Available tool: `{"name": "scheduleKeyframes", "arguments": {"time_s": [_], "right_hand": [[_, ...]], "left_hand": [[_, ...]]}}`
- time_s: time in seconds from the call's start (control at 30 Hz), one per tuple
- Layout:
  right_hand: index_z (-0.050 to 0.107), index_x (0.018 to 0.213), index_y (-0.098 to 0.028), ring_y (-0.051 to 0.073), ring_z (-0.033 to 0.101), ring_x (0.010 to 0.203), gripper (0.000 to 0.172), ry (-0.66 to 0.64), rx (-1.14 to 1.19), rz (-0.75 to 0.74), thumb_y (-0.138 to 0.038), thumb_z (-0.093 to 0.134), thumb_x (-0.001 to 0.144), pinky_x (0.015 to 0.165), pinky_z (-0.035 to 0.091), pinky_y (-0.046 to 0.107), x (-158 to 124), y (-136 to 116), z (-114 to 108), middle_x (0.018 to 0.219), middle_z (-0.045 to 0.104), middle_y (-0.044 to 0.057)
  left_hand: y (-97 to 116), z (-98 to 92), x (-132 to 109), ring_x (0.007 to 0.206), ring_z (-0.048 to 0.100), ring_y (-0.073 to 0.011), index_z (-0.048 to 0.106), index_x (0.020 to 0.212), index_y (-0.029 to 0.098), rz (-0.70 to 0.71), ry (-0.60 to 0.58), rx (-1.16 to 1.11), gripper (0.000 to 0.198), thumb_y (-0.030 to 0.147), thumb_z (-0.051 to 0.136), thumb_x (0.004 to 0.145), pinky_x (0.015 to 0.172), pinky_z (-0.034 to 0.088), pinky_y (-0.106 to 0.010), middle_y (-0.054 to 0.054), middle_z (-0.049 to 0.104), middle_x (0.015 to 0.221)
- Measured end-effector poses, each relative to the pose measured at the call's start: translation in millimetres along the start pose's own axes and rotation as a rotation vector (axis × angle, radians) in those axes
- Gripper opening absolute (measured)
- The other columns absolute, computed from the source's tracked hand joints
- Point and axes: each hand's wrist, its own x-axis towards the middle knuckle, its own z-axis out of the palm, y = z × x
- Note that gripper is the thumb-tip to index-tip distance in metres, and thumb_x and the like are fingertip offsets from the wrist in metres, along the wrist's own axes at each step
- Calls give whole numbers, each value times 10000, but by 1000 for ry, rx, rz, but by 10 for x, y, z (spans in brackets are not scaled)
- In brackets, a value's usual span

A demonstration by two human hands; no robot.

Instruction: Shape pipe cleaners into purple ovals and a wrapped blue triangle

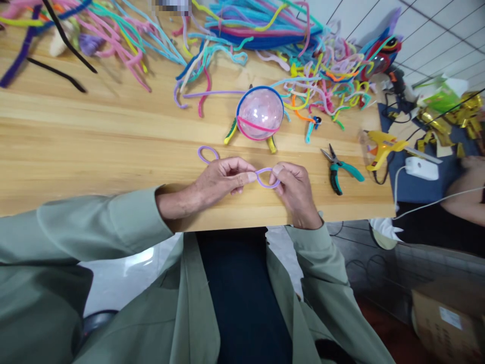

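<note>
Between my two hands is a purple pipe cleaner (268, 186) bent into a small loop, held just above the wooden table. My left hand (227, 177) pinches its left end between thumb and fingers. The right side of the loop is gripped by the thumb and fingertips of my right hand (293, 187). Another purple pipe cleaner loop (208, 147) lies behind my left hand, partly hidden by it. Beyond my hands sits a clear pinkish dome (261, 114) rimmed with blue and pink pipe cleaner, with yellow-green pieces sticking out beneath it.
Teal-handled pliers (337, 169) lie to the right, near a yellow glue gun (384, 147). A heap of coloured pipe cleaners (261, 30) spans the back of the table. At the far right, a person's arm (466, 194) shows beside a white power strip (421, 168).
</note>
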Motion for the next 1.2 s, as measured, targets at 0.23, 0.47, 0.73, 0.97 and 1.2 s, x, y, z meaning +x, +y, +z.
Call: {"name": "scheduleKeyframes", "arguments": {"time_s": [0.23, 0.47, 0.73, 0.97, 1.2], "right_hand": [[734, 686, -223, 98, 361, 473, 445, 8, -60, -37, -539, 741, 999, 539, 282, 287, -16, 29, -3, 483, 453, -67], [732, 680, -222, 95, 365, 472, 438, -5, -95, -55, -508, 733, 1012, 532, 271, 285, -26, 14, 1, 478, 452, -70], [698, 632, -220, 84, 354, 454, 383, -13, -127, -60, -357, 703, 989, 510, 248, 282, -35, -70, 32, 463, 446, -77], [681, 621, -226, 89, 346, 463, 393, 11, -132, -51, -371, 703, 986, 515, 261, 280, -40, -78, 42, 469, 433, -74], [698, 629, -228, 92, 352, 460, 386, 6, -143, -50, -375, 706, 986, 511, 262, 279, -38, -57, 29, 463, 441, -72]], "left_hand": [[-46, -18, -15, 639, 547, -98, 766, 964, 166, 45, -13, 47, 378, 476, 929, 821, 575, 424, -218, 3, 686, 776], [-15, -11, -29, 579, 521, -91, 761, 946, 173, 4, 9, 70, 347, 499, 871, 902, 554, 422, -223, 32, 612, 685], [1, -2, -22, 569, 529, -87, 760, 954, 174, 2, 22, 34, 368, 514, 884, 887, 543, 433, -218, 25, 636, 703], [7, 0, -22, 549, 541, -102, 725, 846, 172, -19, 46, 23, 439, 587, 860, 892, 533, 433, -230, 11, 624, 649], [12, 7, -16, 537, 529, -89, 750, 904, 168, -19, 43, 28, 449, 573, 928, 824, 508, 424, -218, 16, 642, 684]]}}
